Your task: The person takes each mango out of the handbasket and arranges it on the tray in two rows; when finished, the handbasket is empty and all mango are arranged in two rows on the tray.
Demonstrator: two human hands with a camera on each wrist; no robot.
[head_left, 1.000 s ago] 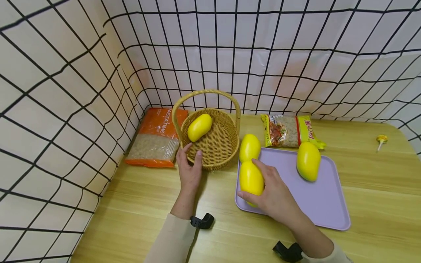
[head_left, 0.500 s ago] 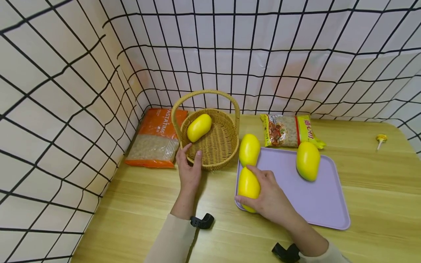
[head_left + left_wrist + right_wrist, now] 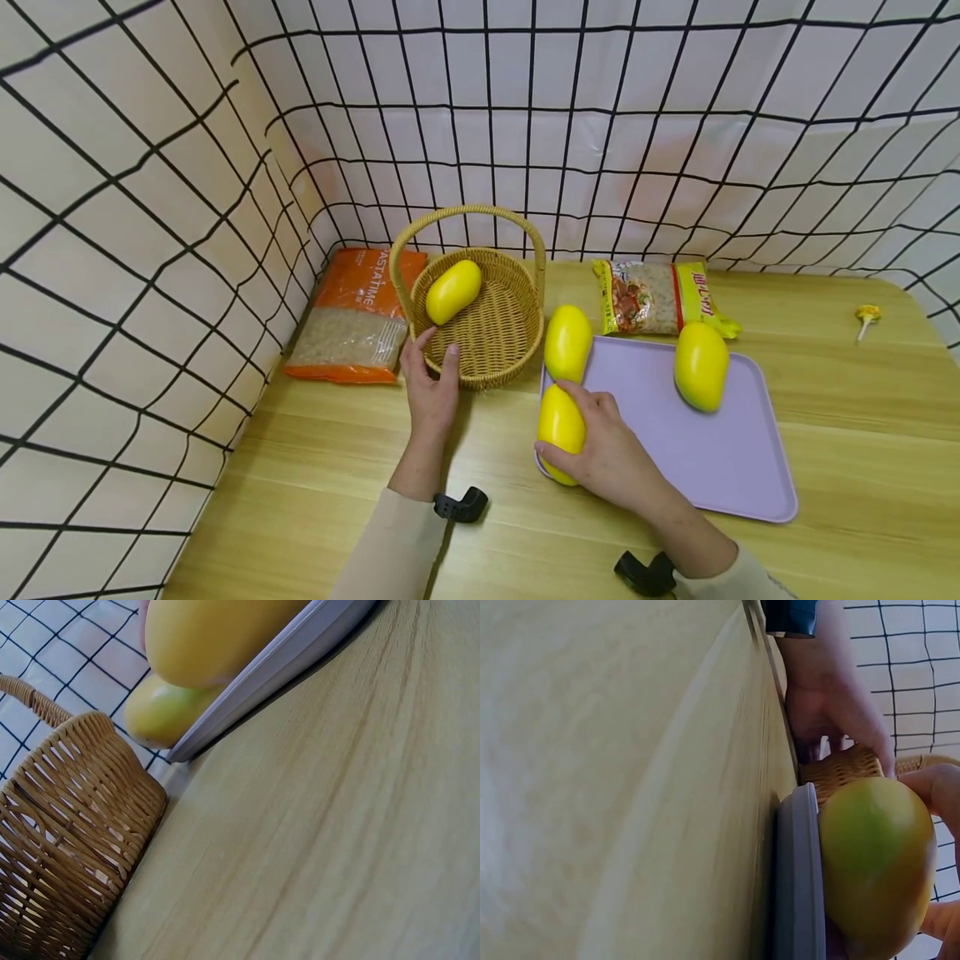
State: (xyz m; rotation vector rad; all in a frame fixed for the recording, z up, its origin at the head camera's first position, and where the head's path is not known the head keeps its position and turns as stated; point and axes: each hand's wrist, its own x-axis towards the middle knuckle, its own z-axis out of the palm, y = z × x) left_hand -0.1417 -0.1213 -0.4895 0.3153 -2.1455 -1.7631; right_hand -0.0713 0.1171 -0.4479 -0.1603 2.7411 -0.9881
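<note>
In the head view my right hand (image 3: 618, 454) grips a yellow mango (image 3: 561, 433) between thumb and fingers, at the front left corner of a lilac tray (image 3: 735, 458). The right wrist view shows this mango (image 3: 877, 862) with a greenish patch, low over the tray rim (image 3: 802, 870). A second mango (image 3: 567, 343) lies just behind it, and a third (image 3: 701, 367) lies at the tray's back right. My left hand (image 3: 432, 392) holds the front left rim of a wicker basket (image 3: 487, 379), where another mango (image 3: 453, 292) lies at the left.
An orange pasta bag (image 3: 352, 317) lies flat left of the basket, partly behind it. Behind the tray is a yellow and red food packet (image 3: 656, 298). A lollipop (image 3: 867, 318) lies far right on the wooden table (image 3: 862, 450). Black-gridded white walls (image 3: 510, 133) stand at the back and left.
The right hand and its mango have shifted left and a little toward the front of the tray, away from the mango behind. My left hand and the basket stay nearly still.
</note>
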